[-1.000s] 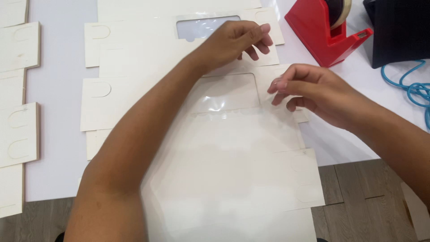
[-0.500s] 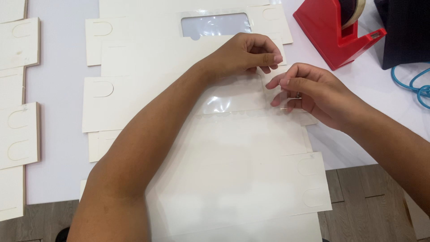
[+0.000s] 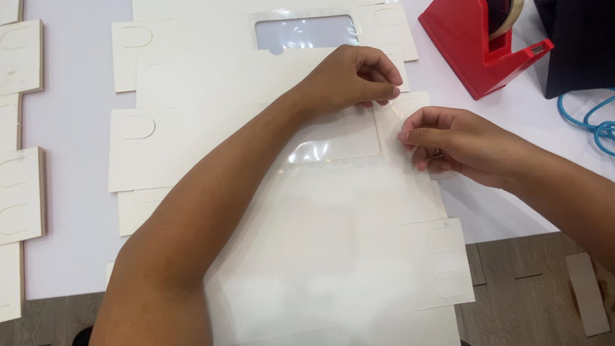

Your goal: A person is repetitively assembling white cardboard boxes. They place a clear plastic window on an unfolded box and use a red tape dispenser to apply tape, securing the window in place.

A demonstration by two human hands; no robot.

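A flat cream cardboard box blank (image 3: 333,256) with a clear plastic window (image 3: 333,138) lies in front of me on a white table (image 3: 77,128). My left hand (image 3: 349,77) reaches across it, its fingertips pinched just above the window's right corner. My right hand (image 3: 461,144) is pinched a short way below and to the right. A faint clear tape strip (image 3: 389,118) seems to run between the two pinches, over the blank's right edge. My left forearm hides the blank's middle.
A second windowed blank (image 3: 192,45) lies behind the first. More cream card pieces (image 3: 19,192) line the left edge. A red tape dispenser (image 3: 477,51) stands at the back right, beside a dark object (image 3: 580,45) and a blue cable (image 3: 599,125). Wooden floor (image 3: 525,295) shows below the table edge.
My left hand has come down and right toward my right hand, and its fingers have closed into a pinch. The two hands are closer together over the window's right edge.
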